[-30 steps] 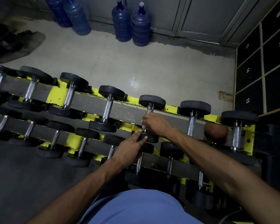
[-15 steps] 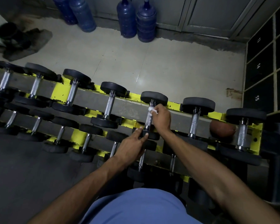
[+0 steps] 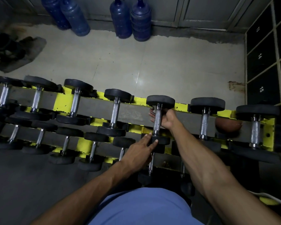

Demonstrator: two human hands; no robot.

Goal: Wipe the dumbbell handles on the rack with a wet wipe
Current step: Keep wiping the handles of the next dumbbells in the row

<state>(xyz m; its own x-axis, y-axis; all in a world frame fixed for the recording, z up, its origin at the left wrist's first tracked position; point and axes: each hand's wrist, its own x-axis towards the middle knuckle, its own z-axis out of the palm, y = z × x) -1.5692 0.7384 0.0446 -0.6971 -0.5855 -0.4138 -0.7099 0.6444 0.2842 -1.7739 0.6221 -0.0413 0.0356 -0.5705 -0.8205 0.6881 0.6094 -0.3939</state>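
- My right hand (image 3: 167,118) is wrapped round the handle (image 3: 157,121) of the dumbbell (image 3: 160,100) third from the right on the top tier of the rack (image 3: 133,113)
- Its fingers (image 3: 151,114) show left of the handle with the palm on the right, clamped on the bar
- I cannot make out the wipe
- My left hand (image 3: 137,153) has its fingers straight and a little apart, tips touching that dumbbell's near head
- The dumbbell lies across the tier, its far head over the yellow back rail
- A brown ball (image 3: 228,126) sits on the rack between the two rightmost dumbbells
- Blue bottles (image 3: 140,20) stand on the floor by the far wall, with numbered lockers (image 3: 263,62) at right
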